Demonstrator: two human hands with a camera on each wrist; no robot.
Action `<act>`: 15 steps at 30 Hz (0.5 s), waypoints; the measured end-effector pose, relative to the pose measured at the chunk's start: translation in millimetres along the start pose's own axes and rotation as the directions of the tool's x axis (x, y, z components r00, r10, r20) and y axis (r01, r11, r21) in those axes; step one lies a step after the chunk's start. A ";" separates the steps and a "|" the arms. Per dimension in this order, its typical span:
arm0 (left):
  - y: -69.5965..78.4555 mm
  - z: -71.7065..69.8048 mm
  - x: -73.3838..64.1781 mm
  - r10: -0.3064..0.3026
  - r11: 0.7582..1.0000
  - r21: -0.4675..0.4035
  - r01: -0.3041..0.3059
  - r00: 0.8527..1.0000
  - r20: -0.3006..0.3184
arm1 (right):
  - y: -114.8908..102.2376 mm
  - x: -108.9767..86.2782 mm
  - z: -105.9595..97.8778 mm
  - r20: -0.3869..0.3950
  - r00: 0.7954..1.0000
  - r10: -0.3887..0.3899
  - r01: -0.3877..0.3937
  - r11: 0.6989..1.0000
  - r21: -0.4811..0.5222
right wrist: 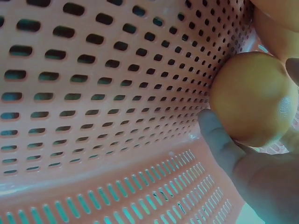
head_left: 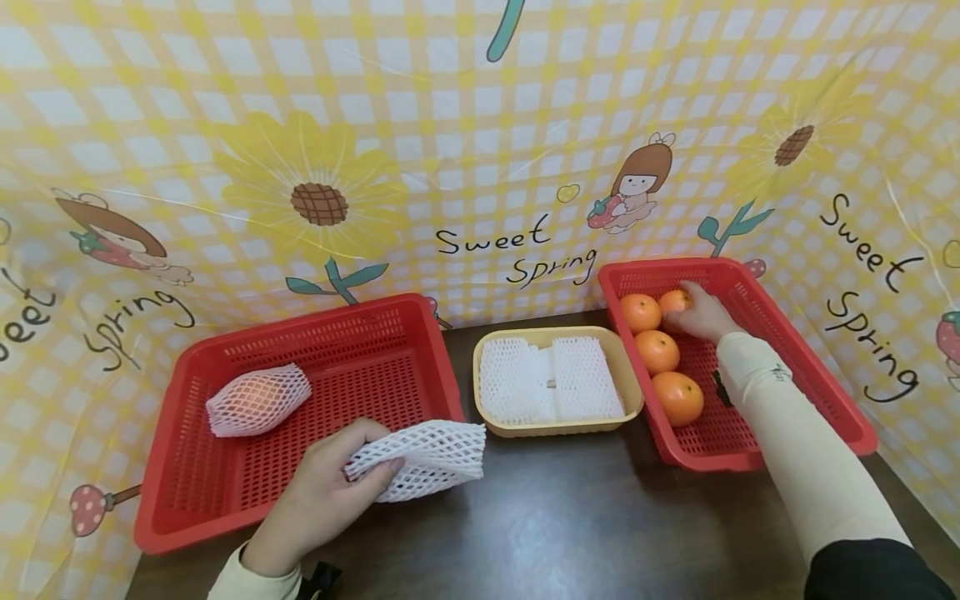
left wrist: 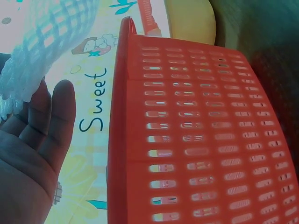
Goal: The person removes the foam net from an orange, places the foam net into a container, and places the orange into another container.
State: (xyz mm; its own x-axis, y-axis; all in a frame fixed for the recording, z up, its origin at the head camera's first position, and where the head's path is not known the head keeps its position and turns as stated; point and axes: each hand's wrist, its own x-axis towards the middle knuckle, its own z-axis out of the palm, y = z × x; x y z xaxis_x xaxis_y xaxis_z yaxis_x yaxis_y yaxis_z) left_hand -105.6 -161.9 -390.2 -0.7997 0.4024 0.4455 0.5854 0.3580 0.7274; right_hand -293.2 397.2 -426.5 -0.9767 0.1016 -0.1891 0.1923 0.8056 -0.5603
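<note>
Head view: left hand [head_left: 322,492] at the near edge of the left red basket [head_left: 187,517], grip closed on a white foam net sleeve [head_left: 423,454] held over the dark counter [head_left: 562,525]. One netted orange [head_left: 257,400] lies in that basket, far left. Beige tray [head_left: 633,392] of spare foam nets [head_left: 551,379] sits between the baskets. Right hand [head_left: 701,315] reaches into the right red basket [head_left: 825,392], fingers round the farthest orange [head_left: 672,301]; three more oranges nearer.

Left wrist view: palm and fingers [left wrist: 63,107] under the foam net sleeve [left wrist: 42,42], basket wall [left wrist: 196,140] just beside.

Right wrist view: fingers [right wrist: 219,140] curl round the orange [right wrist: 252,98], against the perforated basket wall [right wrist: 103,79].
</note>
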 end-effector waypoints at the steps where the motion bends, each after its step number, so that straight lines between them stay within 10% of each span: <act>1: 0.1 0.1 0.0 0.001 1.000 0.001 -0.001 1.000 0.001 | -0.2 -0.5 -0.6 0.000 1.000 -0.003 0.003 1.000 0.003; 15: 6.1 1.0 -1.1 0.015 1.000 0.012 -0.015 1.000 -0.001 | -18.7 -23.7 -21.4 -0.049 0.999 -0.016 0.020 0.997 0.074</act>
State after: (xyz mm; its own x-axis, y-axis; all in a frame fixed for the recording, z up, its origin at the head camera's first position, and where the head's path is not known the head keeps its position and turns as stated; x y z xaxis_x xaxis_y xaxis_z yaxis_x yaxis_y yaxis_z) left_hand -101.0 -159.3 -386.7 -0.7909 0.4068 0.4571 0.5990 0.3619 0.7143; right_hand -275.8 392.2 -394.2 -0.9832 0.1170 -0.1401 0.1793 0.7618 -0.6225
